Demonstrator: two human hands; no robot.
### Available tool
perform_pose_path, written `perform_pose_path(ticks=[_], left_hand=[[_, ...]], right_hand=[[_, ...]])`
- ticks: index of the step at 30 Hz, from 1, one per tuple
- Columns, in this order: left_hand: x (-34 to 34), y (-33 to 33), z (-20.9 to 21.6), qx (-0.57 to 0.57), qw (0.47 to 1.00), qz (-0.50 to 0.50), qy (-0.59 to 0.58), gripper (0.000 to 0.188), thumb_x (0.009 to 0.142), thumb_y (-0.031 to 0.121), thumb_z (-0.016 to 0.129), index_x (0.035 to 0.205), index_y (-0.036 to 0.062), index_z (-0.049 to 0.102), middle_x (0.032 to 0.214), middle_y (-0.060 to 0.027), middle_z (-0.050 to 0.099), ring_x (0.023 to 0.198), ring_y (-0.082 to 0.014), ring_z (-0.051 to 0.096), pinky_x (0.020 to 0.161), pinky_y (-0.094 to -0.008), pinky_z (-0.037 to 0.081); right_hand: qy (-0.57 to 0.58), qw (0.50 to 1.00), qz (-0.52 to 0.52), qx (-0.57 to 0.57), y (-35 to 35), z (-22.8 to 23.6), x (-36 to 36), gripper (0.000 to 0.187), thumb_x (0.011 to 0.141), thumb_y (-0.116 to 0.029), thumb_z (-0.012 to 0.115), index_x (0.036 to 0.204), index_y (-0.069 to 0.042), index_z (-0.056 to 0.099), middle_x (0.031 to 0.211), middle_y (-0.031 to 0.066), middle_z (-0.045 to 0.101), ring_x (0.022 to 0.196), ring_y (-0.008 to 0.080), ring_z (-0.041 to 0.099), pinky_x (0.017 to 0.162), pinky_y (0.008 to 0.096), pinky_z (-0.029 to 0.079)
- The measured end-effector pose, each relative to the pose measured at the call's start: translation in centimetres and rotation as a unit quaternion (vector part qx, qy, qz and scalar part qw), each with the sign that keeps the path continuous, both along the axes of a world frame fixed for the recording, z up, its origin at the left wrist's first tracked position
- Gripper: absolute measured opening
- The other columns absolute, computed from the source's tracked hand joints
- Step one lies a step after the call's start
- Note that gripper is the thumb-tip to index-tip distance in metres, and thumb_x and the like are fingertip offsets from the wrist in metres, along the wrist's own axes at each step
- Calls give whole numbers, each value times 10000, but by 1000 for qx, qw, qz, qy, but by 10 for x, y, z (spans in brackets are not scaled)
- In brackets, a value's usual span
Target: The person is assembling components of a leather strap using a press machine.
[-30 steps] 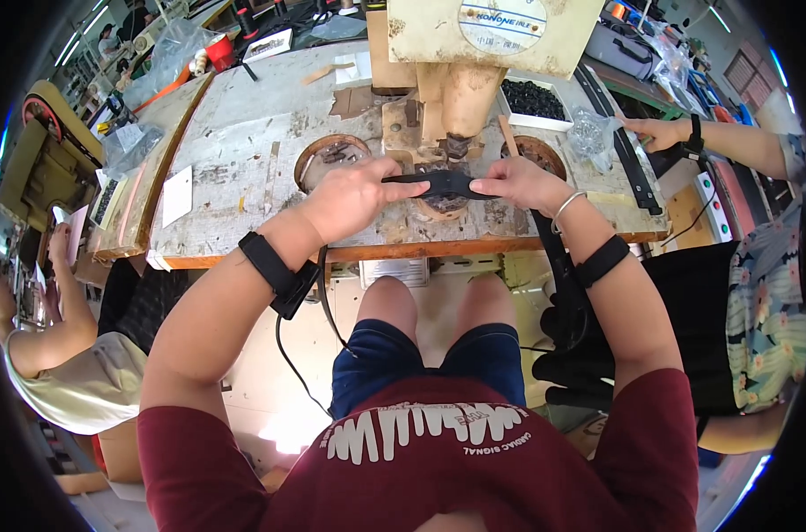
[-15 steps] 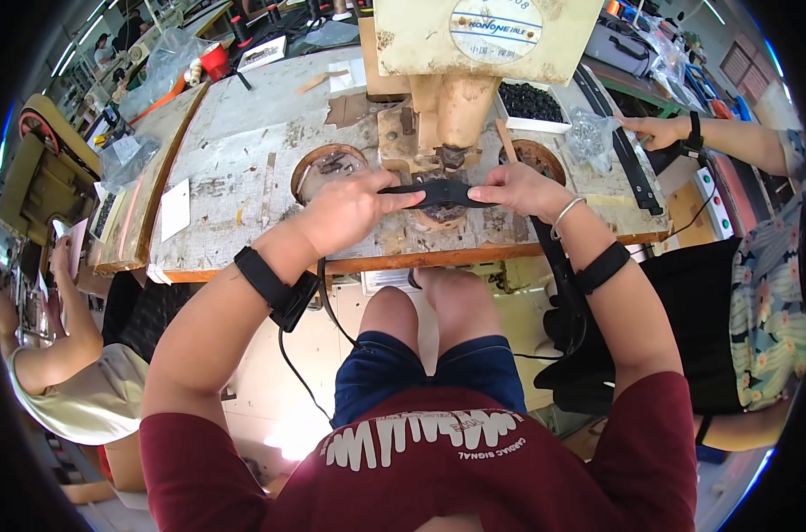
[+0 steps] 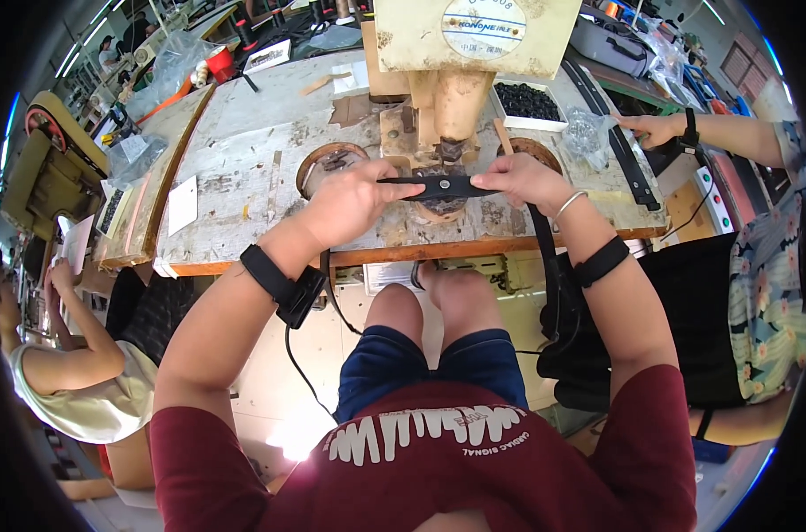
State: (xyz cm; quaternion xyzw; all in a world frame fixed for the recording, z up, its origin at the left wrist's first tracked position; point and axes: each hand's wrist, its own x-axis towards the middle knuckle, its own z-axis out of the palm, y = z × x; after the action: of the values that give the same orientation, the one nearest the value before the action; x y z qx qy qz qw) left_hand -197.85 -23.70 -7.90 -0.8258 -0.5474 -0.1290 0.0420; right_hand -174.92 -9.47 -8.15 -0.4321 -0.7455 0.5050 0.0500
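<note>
A black strap [image 3: 461, 188] is stretched between my two hands, just in front of the cream-coloured press machine's [image 3: 452, 111] lower head. A round silver metal stud [image 3: 445, 184] shows in the middle of its face. My left hand [image 3: 348, 206] pinches the strap's left part, its index finger lying along it. With thumb and fingers my right hand [image 3: 529, 186] grips the right part. From beneath my right hand, a black length [image 3: 543, 232] drops over the table edge; whether it joins the held part is hidden.
The worn worktable [image 3: 234, 164] has round recesses on both sides of the machine. A white tray of small black parts [image 3: 529, 102] and a clear plastic bag [image 3: 587, 137] stand right of it. Another person's hand [image 3: 656, 131] reaches in at the right, beside long black straps [image 3: 629, 168].
The held strap has turned so that its face with the silver stud shows; before, it looked curved and plain. Both hands keep their hold in nearly the same place.
</note>
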Motion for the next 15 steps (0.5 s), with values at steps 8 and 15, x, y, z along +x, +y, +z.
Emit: perform_pose_path(ticks=[8,15], left_hand=[[35,-53,36,-419,780,51,-463,357,785,278,633,1010,14,548,709,-38,568,630,-109,525,604,-245,424],[9,-111,28,-502,767,152,-371,176,785,144,618,669,27,556,483,22,462,429,-42,420,415,-195,306]], right_hand=[[98,991,93,-10,-67,24,21,272,754,-285,662,786,-23,596,648,-28,509,602,55,435,516,209,344],[11,941,300,-159,-82,15,107,218,769,-218,653,789,-20,566,650,-8,564,560,45,501,509,188,380]])
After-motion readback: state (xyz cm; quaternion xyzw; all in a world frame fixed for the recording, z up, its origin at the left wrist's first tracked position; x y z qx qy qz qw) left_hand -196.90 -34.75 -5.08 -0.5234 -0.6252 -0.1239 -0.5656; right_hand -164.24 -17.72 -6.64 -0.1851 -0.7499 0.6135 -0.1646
